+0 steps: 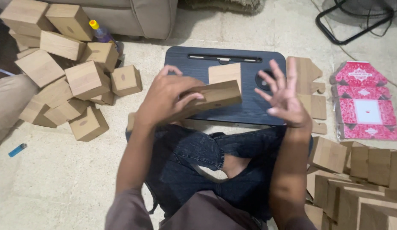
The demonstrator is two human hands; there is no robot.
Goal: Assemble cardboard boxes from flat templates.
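**Flat brown box blank gripped in the left hand above a black lap desk**

The brown cardboard box blank sits in the air just over the near edge of the black lap desk, tilted and partly folded, one panel standing up behind the other. The left hand clamps it from the left end, fingers curled over the top panel and thumb apparently underneath. It looks light and thin, stiff along its panels but ready to bend at the creases; a firm pinch near a fold line, as here, seems the safest hold, since squeezing mid-panel could dent it. The right hand hovers just beside the blank's right end, holding nothing, its fingers spread wide and blurred.

The lap desk rests on the pale floor in front of crossed legs in dark jeans. To the left lies a heap of finished brown boxes, with a small blue lighter well apart from them. To the right are flat brown blanks stacked near the knee, and a packet of red patterned sheets beyond them
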